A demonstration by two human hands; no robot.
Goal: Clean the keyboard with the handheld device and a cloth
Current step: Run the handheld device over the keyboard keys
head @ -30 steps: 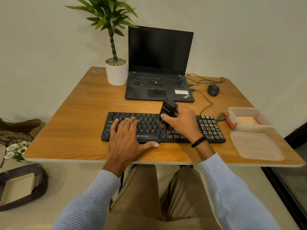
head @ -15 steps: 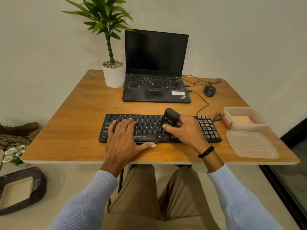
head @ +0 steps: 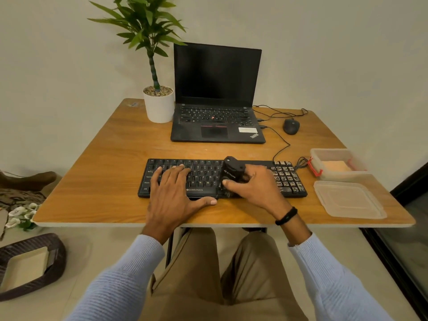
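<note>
wooden table point(head: 104, 177): one keyboard point(head: 203, 174), left hand point(head: 172, 195) flat on it, right hand point(head: 257, 186) gripping one handheld device point(head: 232, 171).

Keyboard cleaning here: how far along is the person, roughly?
Early to midway, I'd say. Done: the handheld device is picked up, and the container is open with its lid beside it. In hand: the right hand grips the device on the middle of the keyboard while the left hand rests flat on the keys. Left: the wiping; the peach item in the container, possibly the cloth, lies untouched.
</note>
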